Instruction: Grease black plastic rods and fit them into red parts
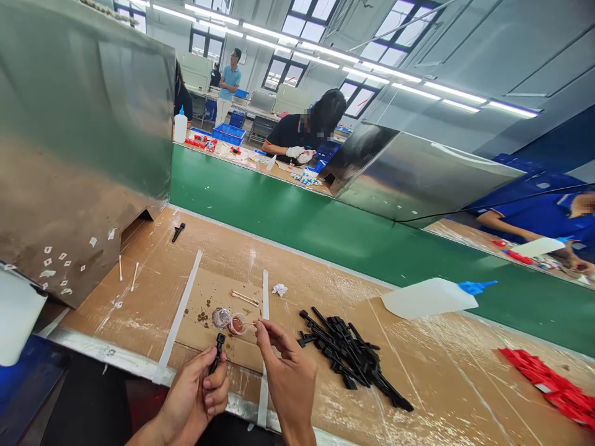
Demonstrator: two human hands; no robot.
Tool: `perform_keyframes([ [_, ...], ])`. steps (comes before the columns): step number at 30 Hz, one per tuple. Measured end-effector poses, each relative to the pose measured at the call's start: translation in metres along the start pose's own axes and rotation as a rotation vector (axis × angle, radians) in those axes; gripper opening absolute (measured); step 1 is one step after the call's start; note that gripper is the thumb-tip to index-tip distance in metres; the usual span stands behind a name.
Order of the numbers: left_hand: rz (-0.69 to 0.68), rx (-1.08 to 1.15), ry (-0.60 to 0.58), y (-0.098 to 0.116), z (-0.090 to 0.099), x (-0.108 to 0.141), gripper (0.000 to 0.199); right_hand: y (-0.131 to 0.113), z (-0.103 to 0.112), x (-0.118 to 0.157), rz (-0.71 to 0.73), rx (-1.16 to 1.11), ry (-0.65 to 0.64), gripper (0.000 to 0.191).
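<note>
Partly, we block the near edge of the glossy brown bench [432,365], which runs out of frame toward three o'clock. At three o'clock from our right hand [289,368] lies a spiky heap of black parts [356,353], overlapping confusingly. Our left hand [195,389] grips an angular black piece [220,341], covering its lower end. One o'clock from that hand sits a round, pale-rimmed cup [231,328]; our right pinches a thin swab [250,323], tip indistinct.

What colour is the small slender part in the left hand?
The small slender part in the left hand is black, best seen in the head view.
</note>
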State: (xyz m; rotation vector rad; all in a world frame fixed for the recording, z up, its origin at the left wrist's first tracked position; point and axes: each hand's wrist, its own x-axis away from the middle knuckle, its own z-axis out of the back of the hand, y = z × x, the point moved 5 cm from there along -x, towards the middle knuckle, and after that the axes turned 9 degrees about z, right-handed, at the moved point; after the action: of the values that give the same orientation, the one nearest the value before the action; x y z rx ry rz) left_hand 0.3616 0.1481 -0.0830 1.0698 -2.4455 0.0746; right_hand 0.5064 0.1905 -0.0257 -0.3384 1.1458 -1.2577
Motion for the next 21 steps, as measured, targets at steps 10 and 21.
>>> perform_keyframes([
  [10, 0.013, -0.002, 0.049, 0.0, 0.001, -0.002, 0.034, -0.042, -0.002, 0.002, 0.137, -0.007, -0.056, 0.011],
  [21, 0.014, -0.04, 0.08, -0.001, 0.0, 0.0, 0.043, -0.04, -0.013, 0.009, 0.252, 0.038, -0.118, 0.011],
])
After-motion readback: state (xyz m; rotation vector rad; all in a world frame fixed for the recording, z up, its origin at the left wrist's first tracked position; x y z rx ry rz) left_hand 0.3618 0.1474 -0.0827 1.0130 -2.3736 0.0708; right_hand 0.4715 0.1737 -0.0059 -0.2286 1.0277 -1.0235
